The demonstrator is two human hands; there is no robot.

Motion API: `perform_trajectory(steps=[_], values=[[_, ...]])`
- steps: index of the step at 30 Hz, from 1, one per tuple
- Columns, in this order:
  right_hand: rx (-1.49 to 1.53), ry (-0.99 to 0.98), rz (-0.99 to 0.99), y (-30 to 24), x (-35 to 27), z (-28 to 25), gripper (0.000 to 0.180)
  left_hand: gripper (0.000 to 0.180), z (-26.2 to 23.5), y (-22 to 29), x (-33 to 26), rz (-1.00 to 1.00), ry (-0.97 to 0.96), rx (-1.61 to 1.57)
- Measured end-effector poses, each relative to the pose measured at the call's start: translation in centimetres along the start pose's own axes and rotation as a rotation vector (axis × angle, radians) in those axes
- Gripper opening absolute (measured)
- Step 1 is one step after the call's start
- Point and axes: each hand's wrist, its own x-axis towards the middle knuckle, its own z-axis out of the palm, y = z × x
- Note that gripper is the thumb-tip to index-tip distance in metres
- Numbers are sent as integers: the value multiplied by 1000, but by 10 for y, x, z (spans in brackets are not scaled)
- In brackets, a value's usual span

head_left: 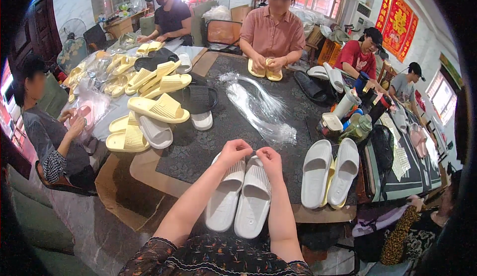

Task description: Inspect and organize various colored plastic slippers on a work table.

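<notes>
- Pinching with the left hand [234, 154] above the toe of the left slipper [218, 209], thumb and fingertips pressed together.
- Pinching likewise with the right hand [270, 161] above the toe of the right slipper [253, 204], almost meeting the other fingertips.
- Cannot tell for certain about anything held between; perhaps something too fine to show.
- Lying side by side, light gray, toes inward on the table [293, 164], heels apparently jutting past its near edge.
- Probably at the step of fastening both toes together, judging by the pinch and by the clear strands [256, 107] heaped mid-table.
- Seems to call next for a steady, fine pinch, with toes kept level and close.
- Near the table's near right corner, another gray pair [315, 179], partly over something yellow [329, 184].
- At the far edge, a yellow pair [274, 76] under a co-worker's hands [277, 64].
- Toward the left edge, piled yellow slippers [158, 108] beside a black slipper [200, 98].
- On the right slipper's heel, a small white label [251, 222] with a tiny dark mark.
- Beyond the far right corner, red banners [397, 21] with gold characters.
- Nowhere on the slippers, any brand clear enough to make out.
</notes>
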Motion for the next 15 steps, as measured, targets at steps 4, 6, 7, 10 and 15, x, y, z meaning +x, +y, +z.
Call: perform_trajectory(steps=[4, 6, 7, 10, 15], values=[[12, -23, -49, 12, 4, -2, 10, 13, 3, -1, 0, -10, 6, -50], [88, 31, -23, 9, 3, -1, 10, 14, 0, -4, 3, 14, 32, -62], [88, 29, -22, 10, 3, -1, 10, 14, -2, -5, 4, 37, 57, -75], [36, -50, 14, 10, 3, -4, 7, 12, 1, -2, 2, -15, -24, 25], [70, 26, -29, 6, 2, -1, 9, 11, 2, -8, 3, 67, 57, -43]])
